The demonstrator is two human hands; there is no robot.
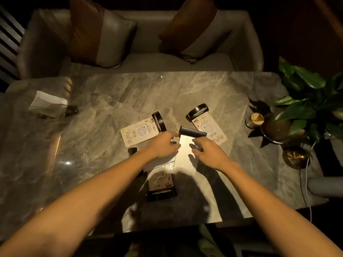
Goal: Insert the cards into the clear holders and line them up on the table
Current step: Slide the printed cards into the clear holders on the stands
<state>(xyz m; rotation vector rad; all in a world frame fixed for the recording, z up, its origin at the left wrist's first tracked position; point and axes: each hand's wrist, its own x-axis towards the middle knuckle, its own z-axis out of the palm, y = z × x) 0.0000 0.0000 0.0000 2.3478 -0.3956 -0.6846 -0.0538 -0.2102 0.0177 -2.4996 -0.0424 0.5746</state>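
Several clear card holders with black bases lie flat on the marble table [111,101]. One holder [138,133] with a printed card lies left of centre, another [210,129] lies to the right. Between them a holder [185,154] with a black base [193,132] shows a pale blank face. My left hand [163,145] touches that holder's left edge near the base, fingers curled. My right hand [207,151] hovers over its right side, fingers bent. A further holder [161,182] with a card lies nearer me, partly under my left arm.
A tissue holder [50,104] stands at the table's left. A toothpick jar [254,120], a dark vase with a green plant [304,108] and a brass lamp base [295,157] with a cord crowd the right edge. A sofa with two cushions [144,60] faces me.
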